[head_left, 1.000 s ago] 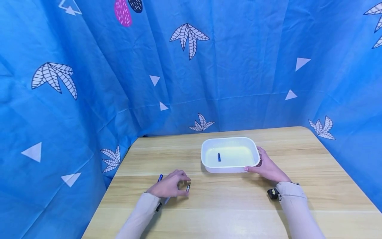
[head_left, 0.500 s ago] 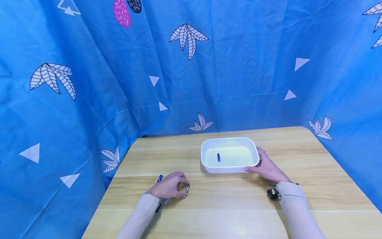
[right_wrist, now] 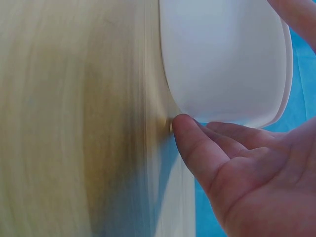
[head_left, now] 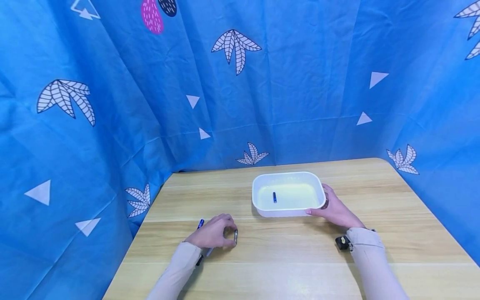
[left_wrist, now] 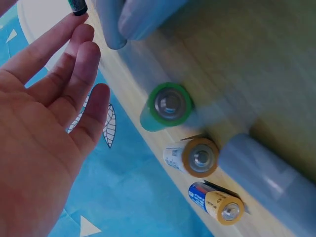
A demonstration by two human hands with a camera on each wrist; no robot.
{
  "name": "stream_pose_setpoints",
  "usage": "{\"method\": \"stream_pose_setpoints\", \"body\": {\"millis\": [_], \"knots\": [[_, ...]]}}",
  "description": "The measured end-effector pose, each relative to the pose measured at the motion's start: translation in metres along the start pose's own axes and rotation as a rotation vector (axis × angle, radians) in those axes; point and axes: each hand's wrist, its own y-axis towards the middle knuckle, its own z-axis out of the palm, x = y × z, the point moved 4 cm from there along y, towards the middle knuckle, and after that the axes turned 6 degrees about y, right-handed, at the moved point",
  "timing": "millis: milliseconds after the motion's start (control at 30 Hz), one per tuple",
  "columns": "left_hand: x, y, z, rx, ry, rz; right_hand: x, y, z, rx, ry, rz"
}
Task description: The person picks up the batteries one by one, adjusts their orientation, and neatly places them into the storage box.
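Note:
In the head view my left hand (head_left: 213,233) is low over the table, pinching a small battery (head_left: 235,236) between thumb and index finger. The left wrist view shows the dark end of that battery (left_wrist: 77,6) at the index fingertip, the other fingers spread loosely below. Beyond them are a green-ringed battery (left_wrist: 168,104), a white and orange battery (left_wrist: 193,157) and a blue and yellow battery (left_wrist: 217,203). My right hand (head_left: 335,208) grips the right end of a white plastic box (head_left: 286,213), thumb at its front. One dark blue battery (head_left: 275,197) lies inside.
A blue cylindrical thing (head_left: 201,223) pokes out behind my left hand, partly hidden. Grey-blue rounded cylinders (left_wrist: 269,182) lie near the batteries in the left wrist view. A blue patterned curtain (head_left: 300,83) hangs behind the wooden table (head_left: 285,266).
My left thumb and index finger have closed in on the small battery, which has turned slightly more upright in the head view. The right hand and box stay in place.

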Motion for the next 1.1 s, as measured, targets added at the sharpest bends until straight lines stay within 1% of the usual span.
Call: {"method": "stream_pose_setpoints", "body": {"millis": [200, 267, 367, 467, 567, 767, 933, 1100], "knots": [[0.000, 0.005, -0.007, -0.027, -0.044, -0.012, -0.001, 0.001, 0.001, 0.005, -0.011, 0.008], [-0.002, 0.008, -0.010, -0.043, -0.045, -0.014, -0.002, 0.001, 0.001, 0.003, -0.012, 0.008], [-0.005, 0.011, -0.017, -0.060, -0.054, -0.016, -0.003, 0.001, 0.001, 0.006, -0.018, 0.006], [-0.009, 0.015, -0.024, -0.071, -0.076, -0.009, -0.004, 0.001, 0.001, 0.004, -0.026, 0.013], [-0.014, 0.020, -0.032, -0.075, -0.108, -0.004, -0.004, 0.001, 0.000, 0.007, -0.033, 0.004], [-0.024, 0.032, -0.047, -0.091, -0.160, 0.002, -0.005, 0.002, -0.002, 0.008, -0.018, -0.020], [-0.029, 0.045, -0.057, -0.146, -0.157, 0.026, -0.006, 0.002, -0.002, 0.007, -0.012, -0.012], [-0.035, 0.056, -0.063, -0.168, -0.147, 0.047, -0.006, 0.001, -0.002, 0.008, -0.023, -0.001]]}}
